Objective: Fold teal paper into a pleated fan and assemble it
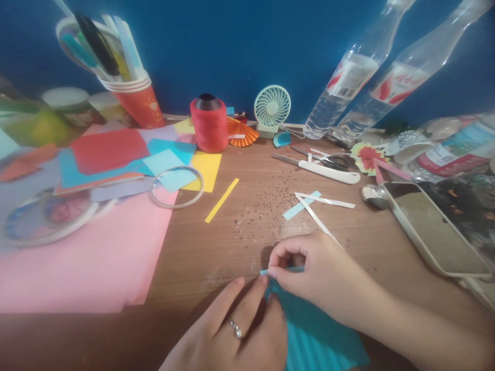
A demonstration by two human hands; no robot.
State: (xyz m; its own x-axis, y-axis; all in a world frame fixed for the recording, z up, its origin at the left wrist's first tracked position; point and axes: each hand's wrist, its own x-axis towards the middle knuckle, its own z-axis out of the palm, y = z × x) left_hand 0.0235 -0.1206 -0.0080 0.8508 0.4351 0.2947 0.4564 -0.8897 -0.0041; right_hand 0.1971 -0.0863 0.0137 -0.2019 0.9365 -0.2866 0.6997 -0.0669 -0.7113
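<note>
A blue sheet of paper [309, 324] with parallel fold lines lies at the table's front, partly covered by both hands. My right hand [313, 263] pinches its far left corner between thumb and index finger. Beside it, my left hand [247, 324], wearing a ring, has thumb and index finger at the paper's left edge, gripping it there. The middle finger stretches out over the table. Just beyond my right hand lie a folded white paper strip [328, 200] and a light blue strip [301, 206]. A yellow strip [221, 201] rests farther left.
Pink sheets [116, 263], coloured papers and a tape roll [177, 206] cover the left. Behind stand a red cup of pens [137, 100], a red spool [209, 126] and a small fan [272, 105]. A white-handled knife [328, 171], bottles [350, 77] and a phone [436, 226] occupy the right.
</note>
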